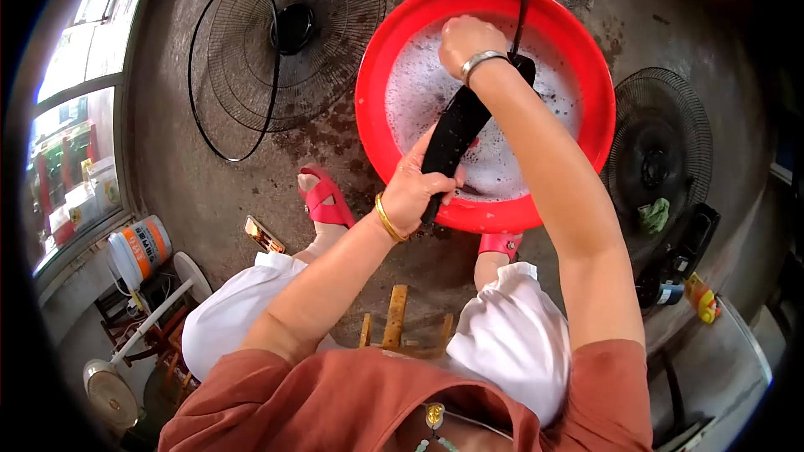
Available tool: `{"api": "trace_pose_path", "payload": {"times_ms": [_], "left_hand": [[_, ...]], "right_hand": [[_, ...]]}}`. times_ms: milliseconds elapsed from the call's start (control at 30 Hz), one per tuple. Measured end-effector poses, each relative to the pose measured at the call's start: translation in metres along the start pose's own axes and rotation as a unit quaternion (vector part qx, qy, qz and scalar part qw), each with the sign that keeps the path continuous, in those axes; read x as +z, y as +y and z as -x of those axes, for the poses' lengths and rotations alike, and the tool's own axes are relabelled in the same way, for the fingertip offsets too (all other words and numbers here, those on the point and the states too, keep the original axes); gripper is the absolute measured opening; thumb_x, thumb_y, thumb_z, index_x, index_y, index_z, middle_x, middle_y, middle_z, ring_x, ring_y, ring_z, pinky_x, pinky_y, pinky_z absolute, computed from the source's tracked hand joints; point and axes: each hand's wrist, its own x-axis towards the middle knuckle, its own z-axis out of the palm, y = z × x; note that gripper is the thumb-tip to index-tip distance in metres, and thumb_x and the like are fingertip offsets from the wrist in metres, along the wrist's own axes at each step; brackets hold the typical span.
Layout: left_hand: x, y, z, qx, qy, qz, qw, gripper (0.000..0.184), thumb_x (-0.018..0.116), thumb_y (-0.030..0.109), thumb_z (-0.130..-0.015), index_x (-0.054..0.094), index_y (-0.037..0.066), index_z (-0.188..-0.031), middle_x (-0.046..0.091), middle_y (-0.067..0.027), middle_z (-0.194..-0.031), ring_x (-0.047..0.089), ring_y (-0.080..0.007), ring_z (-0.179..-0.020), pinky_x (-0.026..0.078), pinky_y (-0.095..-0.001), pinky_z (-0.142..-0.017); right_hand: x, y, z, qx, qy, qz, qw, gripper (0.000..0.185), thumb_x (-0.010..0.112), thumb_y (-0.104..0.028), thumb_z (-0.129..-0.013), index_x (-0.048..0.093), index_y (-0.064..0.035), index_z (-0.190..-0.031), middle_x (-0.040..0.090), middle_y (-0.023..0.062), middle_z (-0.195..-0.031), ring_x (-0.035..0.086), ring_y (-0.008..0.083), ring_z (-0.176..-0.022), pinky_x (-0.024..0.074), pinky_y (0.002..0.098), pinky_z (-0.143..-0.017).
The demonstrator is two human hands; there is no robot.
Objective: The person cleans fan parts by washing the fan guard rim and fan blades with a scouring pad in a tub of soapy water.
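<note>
My left hand (412, 192), with a gold bangle at the wrist, is closed round the lower end of a long black fan part (456, 130). This part lies tilted over the near half of a red basin (373, 96) of soapy water (419, 79). Above the foam, my right hand (471, 43) is curled closed beside the part's upper end; its fingers face away, so what they grip is hidden. A black cord-like strip (525, 0) runs from the part's upper end over the basin's far rim.
A wire fan guard (339, 75) and a thin black ring (193, 75) lie on the wet floor at left. Another guard (662, 130) with a green cloth (654, 215) is at right. A phone (265, 235), a wooden stool (395, 318) and a white bucket (138, 251) are nearer.
</note>
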Motion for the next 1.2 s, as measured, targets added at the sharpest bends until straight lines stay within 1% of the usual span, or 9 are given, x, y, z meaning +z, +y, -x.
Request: {"api": "trace_pose_path", "payload": {"times_ms": [100, 233, 533, 633, 700, 767, 900, 967, 1200], "left_hand": [[-0.025, 0.003, -0.012, -0.014, 0.006, -0.008, 1.0, 0.05, 0.056, -0.006, -0.076, 0.051, 0.003, -0.125, 0.06, -0.0116, -0.115, 0.06, -0.0175, -0.077, 0.048, -0.0272, -0.058], [-0.043, 0.013, -0.021, -0.01, 0.024, -0.05, 0.998, 0.033, 0.058, 0.019, -0.093, 0.052, 0.002, -0.121, 0.063, -0.0121, -0.111, 0.066, -0.0197, -0.08, 0.055, -0.0296, -0.067], [-0.077, -0.005, -0.027, -0.049, 0.1, -0.106, 0.988, 0.024, 0.059, 0.017, -0.093, 0.056, 0.0, -0.11, 0.066, -0.0136, -0.097, 0.066, -0.0189, -0.074, 0.056, -0.03, -0.065], [-0.079, -0.006, -0.027, -0.053, 0.126, -0.116, 0.984, 0.023, 0.059, 0.016, -0.093, 0.056, 0.0, -0.109, 0.066, -0.0128, -0.095, 0.066, -0.0187, -0.074, 0.055, -0.0293, -0.064], [-0.08, -0.008, -0.028, -0.049, 0.129, -0.117, 0.984, 0.023, 0.059, 0.016, -0.093, 0.056, 0.0, -0.109, 0.066, -0.0126, -0.095, 0.066, -0.0185, -0.073, 0.055, -0.029, -0.063], [-0.079, -0.011, -0.028, -0.044, 0.135, -0.12, 0.983, 0.022, 0.058, 0.016, -0.093, 0.056, 0.001, -0.109, 0.066, -0.0124, -0.095, 0.065, -0.0179, -0.072, 0.055, -0.0286, -0.063], [-0.076, -0.012, -0.026, -0.028, 0.146, -0.141, 0.979, 0.021, 0.058, 0.015, -0.093, 0.055, 0.001, -0.108, 0.066, -0.012, -0.093, 0.064, -0.0154, -0.067, 0.053, -0.0273, -0.06], [-0.069, -0.011, -0.026, -0.007, 0.148, -0.149, 0.978, 0.02, 0.058, 0.014, -0.093, 0.056, 0.001, -0.107, 0.066, -0.0111, -0.091, 0.062, -0.0138, -0.064, 0.052, -0.0265, -0.059], [-0.045, -0.003, -0.017, 0.027, 0.151, -0.161, 0.975, 0.016, 0.058, 0.011, -0.092, 0.058, 0.001, -0.104, 0.065, -0.008, -0.085, 0.057, -0.0112, -0.062, 0.048, -0.0256, -0.058]], "right_hand": [[-0.015, 0.017, 0.022, -0.114, 0.297, -0.228, 0.92, 0.018, 0.06, -0.023, -0.083, 0.071, -0.009, -0.088, 0.067, 0.0111, -0.085, 0.064, 0.029, -0.08, 0.0524, 0.0382, -0.073], [-0.011, 0.05, 0.071, -0.106, 0.345, -0.336, 0.87, 0.008, 0.068, -0.014, -0.079, 0.068, -0.0077, -0.085, 0.065, 0.0092, -0.081, 0.063, 0.0267, -0.076, 0.0507, 0.0344, -0.067], [0.107, 0.092, 0.121, 0.026, 0.14, -0.104, 0.984, 0.022, 0.064, -0.023, -0.081, 0.061, -0.0105, -0.1, 0.058, 0.0113, -0.098, 0.06, 0.0312, -0.088, 0.0513, 0.04, -0.074], [0.121, 0.083, 0.132, 0.068, -0.055, 0.088, 0.992, 0.026, 0.064, -0.021, -0.079, 0.061, -0.0123, -0.104, 0.056, 0.0134, -0.103, 0.057, 0.0325, -0.097, 0.0498, 0.0445, -0.081], [0.153, 0.089, 0.137, 0.074, -0.151, 0.001, 0.986, 0.025, 0.063, -0.02, -0.076, 0.066, -0.015, -0.1, 0.059, 0.0161, -0.111, 0.057, 0.0342, -0.104, 0.049, 0.0455, -0.084], [0.131, 0.096, 0.132, -0.055, -0.268, -0.092, 0.957, 0.027, 0.064, -0.022, -0.072, 0.067, -0.0153, -0.098, 0.064, 0.0172, -0.102, 0.06, 0.0343, -0.099, 0.0494, 0.0421, -0.084], [0.073, 0.093, 0.121, -0.03, 0.083, -0.343, 0.935, 0.02, 0.067, -0.019, -0.072, 0.067, -0.0096, -0.089, 0.065, 0.0141, -0.088, 0.061, 0.0335, -0.088, 0.049, 0.0416, -0.078], [0.056, 0.091, 0.105, -0.087, 0.205, -0.297, 0.928, 0.015, 0.067, -0.016, -0.073, 0.068, -0.0093, -0.086, 0.062, 0.0111, -0.086, 0.059, 0.0311, -0.087, 0.0485, 0.0405, -0.075], [0.06, 0.082, 0.088, -0.066, 0.228, -0.193, 0.952, 0.017, 0.066, -0.015, -0.07, 0.071, -0.0101, -0.086, 0.06, 0.0113, -0.089, 0.056, 0.0322, -0.089, 0.0488, 0.0417, -0.078]]}}
